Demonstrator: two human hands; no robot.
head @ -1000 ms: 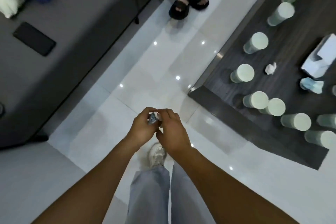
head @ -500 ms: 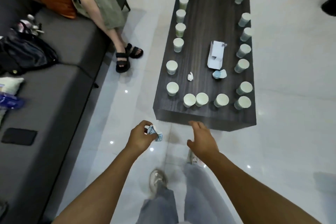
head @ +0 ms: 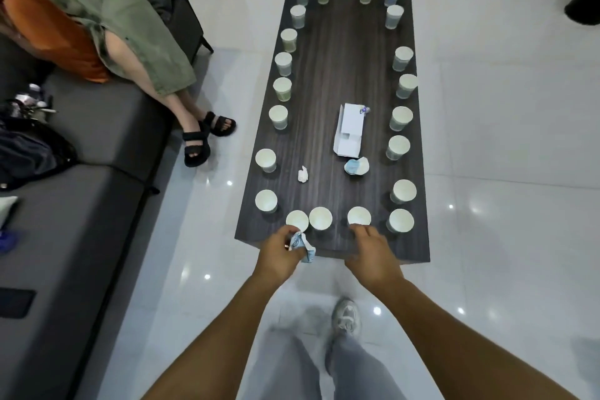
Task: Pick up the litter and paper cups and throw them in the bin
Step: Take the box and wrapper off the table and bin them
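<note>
Paper cups (head: 320, 218) ring the surface (head: 341, 75) edges, litter scraps (head: 302, 174) mid-surface; left hand (head: 278, 255) fingers clamped on crumpled wrapper (head: 302, 245), right hand (head: 373, 253) fingers apart beside near-edge cup (head: 359, 216).

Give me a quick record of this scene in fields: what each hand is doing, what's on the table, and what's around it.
left hand: closed on a crumpled wrapper
right hand: open, empty, fingers at the near cup
table: dark wood, paper cups standing round its edge
middle of table: white box, white paper ball, blue-white wad
sofa: left of the table, someone seated on it
bin: not in view
</note>
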